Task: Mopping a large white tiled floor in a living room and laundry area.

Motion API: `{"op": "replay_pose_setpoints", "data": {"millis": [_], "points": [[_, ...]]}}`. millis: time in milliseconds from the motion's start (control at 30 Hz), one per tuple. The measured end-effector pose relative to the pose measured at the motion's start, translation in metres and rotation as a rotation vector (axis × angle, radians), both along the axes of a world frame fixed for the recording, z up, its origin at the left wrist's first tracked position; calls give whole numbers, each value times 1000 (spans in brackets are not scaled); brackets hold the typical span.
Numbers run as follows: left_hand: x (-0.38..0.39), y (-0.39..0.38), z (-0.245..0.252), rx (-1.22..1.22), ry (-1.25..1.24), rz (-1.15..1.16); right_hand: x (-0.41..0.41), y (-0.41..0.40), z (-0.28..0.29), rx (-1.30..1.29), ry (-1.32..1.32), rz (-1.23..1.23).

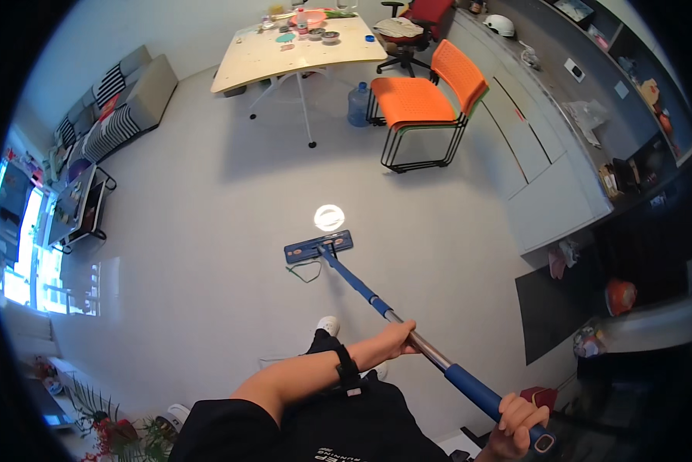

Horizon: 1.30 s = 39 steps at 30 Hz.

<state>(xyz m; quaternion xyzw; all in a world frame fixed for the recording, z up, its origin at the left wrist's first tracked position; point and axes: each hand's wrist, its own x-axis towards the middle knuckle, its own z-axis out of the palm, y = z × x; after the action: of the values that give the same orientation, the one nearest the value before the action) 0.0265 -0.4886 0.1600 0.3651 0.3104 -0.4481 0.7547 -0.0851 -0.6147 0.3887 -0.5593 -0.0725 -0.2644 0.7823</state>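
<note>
A flat mop with a telescopic pole [432, 350] runs from the lower right up to the middle of the view. My left hand [401, 339], with a black band on its wrist, grips the bare metal section. Nearer the pole's end, my right hand [519, 424] is wrapped around the blue grip [476, 392]. The blue rectangular mop head [318, 247] lies flat on the pale floor [236, 231], just below a round light reflection. A thin green loop [304, 272] is on the floor beside the head's near edge.
Stacked orange chairs [415, 101] and a blue water bottle [358, 105] stand ahead, right of a cluttered wooden table [300, 52]. A sofa [132, 104] and low table [72, 213] are left. White cabinets [559, 202] and a dark mat [554, 315] are right; plants [112, 430] lower left.
</note>
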Motion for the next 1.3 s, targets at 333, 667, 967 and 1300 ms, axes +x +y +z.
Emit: {"op": "replay_pose_setpoints", "data": {"millis": [333, 667, 967, 1300], "points": [[91, 63, -84, 241, -230, 225, 56, 40, -116, 23, 14, 13], [170, 224, -98, 517, -352, 309, 135, 161, -134, -236, -149, 428], [40, 168, -78, 412, -176, 495, 60, 89, -85, -174, -121, 726], [-61, -11, -47, -212, 95, 965, -31, -38, -5, -227, -8, 623]]}}
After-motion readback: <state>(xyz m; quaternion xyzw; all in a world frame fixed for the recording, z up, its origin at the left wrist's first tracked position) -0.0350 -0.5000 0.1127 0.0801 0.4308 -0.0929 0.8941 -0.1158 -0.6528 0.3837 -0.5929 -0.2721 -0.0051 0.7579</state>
